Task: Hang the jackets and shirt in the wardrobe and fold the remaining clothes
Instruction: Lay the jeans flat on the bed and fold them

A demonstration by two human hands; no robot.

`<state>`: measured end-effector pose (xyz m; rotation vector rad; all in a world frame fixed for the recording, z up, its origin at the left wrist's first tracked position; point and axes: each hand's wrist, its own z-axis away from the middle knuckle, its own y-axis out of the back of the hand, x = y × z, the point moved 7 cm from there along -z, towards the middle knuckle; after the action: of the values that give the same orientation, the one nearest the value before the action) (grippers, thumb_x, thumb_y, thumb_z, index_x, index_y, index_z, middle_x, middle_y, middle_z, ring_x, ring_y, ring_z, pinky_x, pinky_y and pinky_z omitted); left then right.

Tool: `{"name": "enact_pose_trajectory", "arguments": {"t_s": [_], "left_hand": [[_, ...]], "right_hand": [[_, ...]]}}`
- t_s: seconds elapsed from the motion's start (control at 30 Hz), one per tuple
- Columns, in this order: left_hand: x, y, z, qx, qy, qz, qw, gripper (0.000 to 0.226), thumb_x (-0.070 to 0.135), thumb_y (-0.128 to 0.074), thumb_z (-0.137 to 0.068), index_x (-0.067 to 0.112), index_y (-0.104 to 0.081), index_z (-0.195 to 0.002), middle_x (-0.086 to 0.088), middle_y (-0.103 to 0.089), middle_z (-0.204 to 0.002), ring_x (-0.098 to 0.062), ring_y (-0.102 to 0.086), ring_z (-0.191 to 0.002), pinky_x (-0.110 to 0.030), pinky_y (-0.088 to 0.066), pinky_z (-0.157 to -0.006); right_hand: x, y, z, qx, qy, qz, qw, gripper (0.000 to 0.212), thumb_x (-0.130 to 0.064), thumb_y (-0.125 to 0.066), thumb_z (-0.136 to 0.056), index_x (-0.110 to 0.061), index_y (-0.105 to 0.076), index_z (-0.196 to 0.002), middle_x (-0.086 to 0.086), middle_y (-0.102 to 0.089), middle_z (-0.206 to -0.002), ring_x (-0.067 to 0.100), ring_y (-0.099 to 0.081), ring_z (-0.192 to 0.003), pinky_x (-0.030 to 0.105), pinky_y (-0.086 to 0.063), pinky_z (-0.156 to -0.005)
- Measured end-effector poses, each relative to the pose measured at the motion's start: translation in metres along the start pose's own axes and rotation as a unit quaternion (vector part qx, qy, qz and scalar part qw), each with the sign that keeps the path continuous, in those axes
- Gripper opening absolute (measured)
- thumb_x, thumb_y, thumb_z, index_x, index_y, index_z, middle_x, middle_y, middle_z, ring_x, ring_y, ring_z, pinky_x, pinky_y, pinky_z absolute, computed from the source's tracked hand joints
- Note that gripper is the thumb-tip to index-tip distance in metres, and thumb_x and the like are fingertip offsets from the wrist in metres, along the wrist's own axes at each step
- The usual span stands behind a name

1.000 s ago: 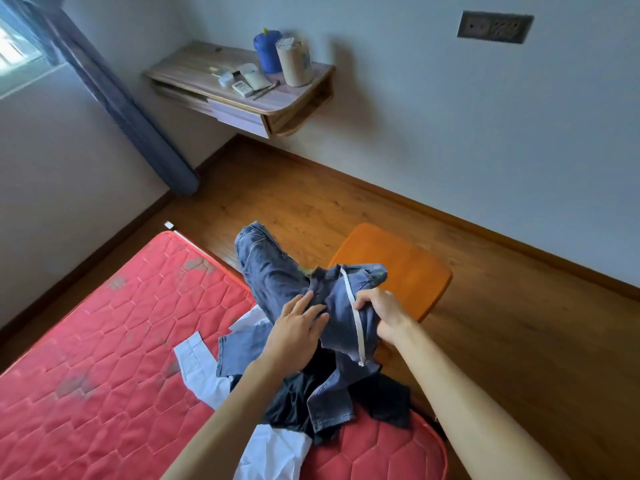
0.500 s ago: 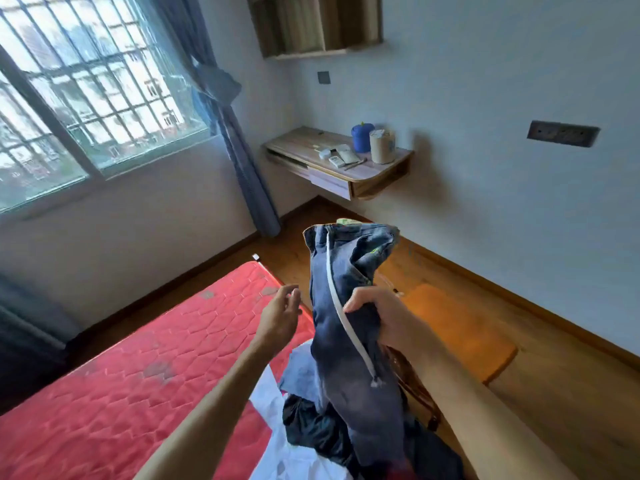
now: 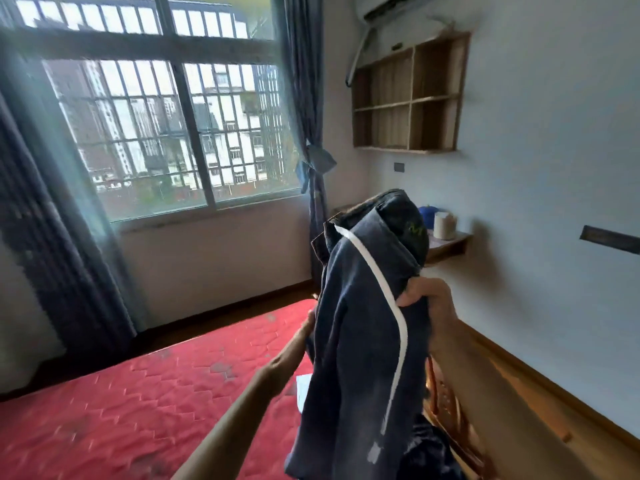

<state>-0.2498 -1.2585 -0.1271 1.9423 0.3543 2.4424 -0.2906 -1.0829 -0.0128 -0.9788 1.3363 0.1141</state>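
Head view, grips dark blue garment (image 3: 356, 323) with right hand (image 3: 427, 299) at its 3 o'clock edge, fingers curled into bunched cloth, holds it upright above red mattress (image 3: 138, 393), left hand (image 3: 300, 337) at its 9 o'clock edge, fingers hidden behind cloth, cannot tell their spread.

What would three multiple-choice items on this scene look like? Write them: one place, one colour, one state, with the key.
1. The blue container stands on: A the floor; B the wall-mounted shelf; C the windowsill.
2. The mattress is: A green; B white; C red.
3. The denim garment is: A held up by the right hand; B lying flat; C on a hanger.
Key: 1 B, it sits beside the white canister on the shelf; 2 C, red quilted cover; 3 A, the hand grips its bunched top.
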Motion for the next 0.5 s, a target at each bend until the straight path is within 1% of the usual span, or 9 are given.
{"name": "enact_pose_trajectory", "arguments": {"t_s": [0.07, 0.1, 0.17, 0.2, 0.23, 0.3, 0.33, 0.4, 0.5], "left_hand": [[-0.031, 0.020, 0.026, 0.018, 0.044, 0.047, 0.998, 0.049, 0.057, -0.018, -0.104, 0.042, -0.032, -0.149, 0.003, -0.056, -0.141, -0.019, -0.050, -0.128, -0.048, -0.035, -0.107], [-0.053, 0.029, 0.037, 0.021, 0.089, 0.087, 0.992, 0.062, 0.069, -0.025, -0.097, 0.034, -0.046, -0.144, -0.002, -0.070, -0.120, -0.021, -0.060, -0.110, -0.049, -0.040, -0.097], [-0.079, 0.039, 0.054, -0.007, 0.122, 0.175, 0.977, 0.086, 0.083, -0.034, -0.085, 0.011, -0.064, -0.122, -0.011, -0.074, -0.096, -0.026, -0.067, -0.092, -0.048, -0.043, -0.092], [-0.081, 0.041, 0.062, -0.025, 0.098, 0.222, 0.970, 0.086, 0.079, -0.040, -0.087, 0.003, -0.065, -0.119, -0.017, -0.072, -0.100, -0.030, -0.068, -0.094, -0.047, -0.045, -0.093], [-0.079, 0.042, 0.070, -0.023, 0.075, 0.253, 0.964, 0.080, 0.070, -0.047, -0.091, 0.000, -0.063, -0.123, -0.021, -0.069, -0.110, -0.032, -0.066, -0.100, -0.045, -0.047, -0.093], [-0.066, 0.052, 0.091, 0.015, 0.041, 0.287, 0.957, 0.063, 0.050, -0.063, -0.090, -0.002, -0.061, -0.126, -0.023, -0.064, -0.119, -0.031, -0.063, -0.105, -0.040, -0.051, -0.088], [-0.060, 0.061, 0.099, 0.041, 0.026, 0.289, 0.956, 0.055, 0.041, -0.068, -0.088, -0.002, -0.061, -0.121, -0.021, -0.065, -0.113, -0.029, -0.064, -0.099, -0.037, -0.052, -0.084], [-0.049, 0.079, 0.116, 0.067, 0.002, 0.285, 0.956, 0.042, 0.027, -0.072, -0.081, 0.004, -0.063, -0.114, -0.017, -0.068, -0.099, -0.023, -0.067, -0.087, -0.034, -0.054, -0.077], [-0.040, 0.102, 0.153, 0.086, 0.004, 0.259, 0.962, 0.036, 0.019, -0.071, -0.078, 0.004, -0.067, -0.110, -0.015, -0.071, -0.093, -0.023, -0.067, -0.078, -0.031, -0.056, -0.068]], "right_hand": [[-0.009, -0.026, 0.009, 0.004, 0.045, -0.006, 0.999, 0.038, -0.013, -0.071, -0.027, -0.002, -0.067, -0.064, 0.012, -0.065, -0.065, 0.029, -0.061, -0.061, 0.028, -0.050, -0.060], [-0.012, -0.039, 0.016, 0.005, 0.062, -0.014, 0.998, 0.035, -0.013, -0.071, -0.030, -0.005, -0.069, -0.063, 0.011, -0.066, -0.065, 0.028, -0.062, -0.061, 0.027, -0.051, -0.060], [-0.018, -0.062, 0.029, 0.009, 0.084, -0.014, 0.996, 0.017, -0.006, -0.055, -0.059, -0.011, -0.072, -0.056, 0.007, -0.067, -0.063, 0.023, -0.064, -0.057, 0.024, -0.053, -0.057], [-0.018, -0.066, 0.034, 0.021, 0.086, -0.005, 0.996, 0.034, 0.000, -0.045, -0.070, -0.012, -0.073, -0.055, 0.007, -0.068, -0.063, 0.022, -0.065, -0.057, 0.024, -0.054, -0.057], [-0.015, -0.069, 0.038, 0.031, 0.081, 0.003, 0.996, 0.041, 0.003, -0.042, -0.075, -0.012, -0.074, -0.056, 0.008, -0.069, -0.066, 0.023, -0.065, -0.059, 0.026, -0.055, -0.059], [-0.003, -0.068, 0.049, 0.065, 0.064, 0.042, 0.995, 0.023, -0.002, -0.055, -0.076, -0.009, -0.076, -0.071, 0.011, -0.072, -0.075, 0.027, -0.067, -0.068, 0.030, -0.055, -0.064], [0.003, -0.067, 0.054, 0.075, 0.056, 0.064, 0.994, 0.015, -0.007, -0.064, -0.074, -0.008, -0.076, -0.083, 0.013, -0.073, -0.081, 0.028, -0.067, -0.074, 0.031, -0.055, -0.066], [0.023, -0.060, 0.063, 0.091, 0.012, 0.120, 0.989, 0.033, -0.020, -0.076, -0.075, -0.007, -0.072, -0.105, 0.015, -0.075, -0.096, 0.029, -0.070, -0.087, 0.035, -0.055, -0.077], [0.053, -0.056, 0.088, 0.106, -0.036, 0.202, 0.973, 0.038, -0.031, -0.080, -0.080, -0.005, -0.072, -0.105, 0.015, -0.076, -0.098, 0.024, -0.074, -0.087, 0.032, -0.059, -0.076]]}}
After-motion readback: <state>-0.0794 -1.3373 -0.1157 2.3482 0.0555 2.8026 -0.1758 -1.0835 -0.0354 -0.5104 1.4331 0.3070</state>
